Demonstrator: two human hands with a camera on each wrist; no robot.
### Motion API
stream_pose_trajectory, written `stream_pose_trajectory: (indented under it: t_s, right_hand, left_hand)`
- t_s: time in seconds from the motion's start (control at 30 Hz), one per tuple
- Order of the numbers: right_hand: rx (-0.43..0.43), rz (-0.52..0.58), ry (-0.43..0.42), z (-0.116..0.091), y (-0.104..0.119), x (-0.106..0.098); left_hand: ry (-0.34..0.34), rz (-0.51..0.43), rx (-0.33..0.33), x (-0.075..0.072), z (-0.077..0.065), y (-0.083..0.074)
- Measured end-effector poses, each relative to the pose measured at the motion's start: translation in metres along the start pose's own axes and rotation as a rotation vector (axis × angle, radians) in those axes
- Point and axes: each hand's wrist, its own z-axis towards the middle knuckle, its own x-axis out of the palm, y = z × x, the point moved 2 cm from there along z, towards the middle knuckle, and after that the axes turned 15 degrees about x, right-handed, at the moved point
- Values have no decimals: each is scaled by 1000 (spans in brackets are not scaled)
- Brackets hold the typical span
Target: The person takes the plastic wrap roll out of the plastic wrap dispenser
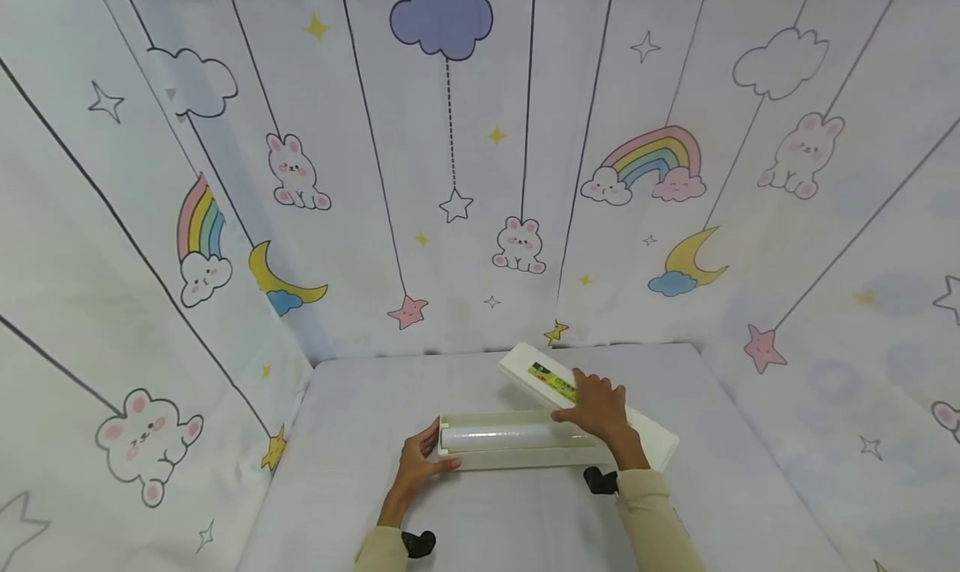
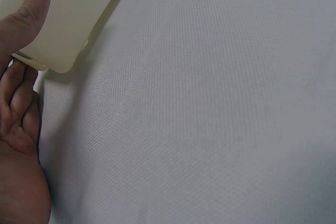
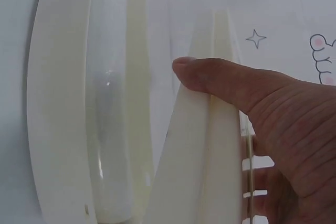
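A long cream cling film dispenser box (image 1: 525, 459) lies lengthwise on the table, its top uncovered. Inside it rests a shiny clear roll of cling film (image 1: 504, 436). My left hand (image 1: 417, 465) grips the left end of the box, thumb on the front wall (image 2: 79, 9) and fingers round the end. With my right hand (image 1: 600, 407) I hold the cream lid (image 1: 654, 440), tilted behind and across the right end of the box. The lid bears a green-yellow label (image 1: 551, 380). In the right wrist view, the thumb crosses the lid (image 3: 181, 156) beside the roll (image 3: 111, 140).
A white cloth covers the table (image 1: 487, 514). Printed curtains (image 1: 465, 288) with rabbits, clouds and stars hang at the back and both sides. Dark pieces of the wrist mounts (image 1: 600, 480) show beside both cuffs.
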Motion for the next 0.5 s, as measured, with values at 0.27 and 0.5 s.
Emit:
stream_pose_trajectory:
  t_s: [0.27,0.5]
  right_hand:
    - [16,42,13,-1,-8,-2]
    - [31,43,6,0,-16,-2]
  left_hand:
    - [1,2,-16,0,0,0]
    - [-2,-3,-20,0,0,-1]
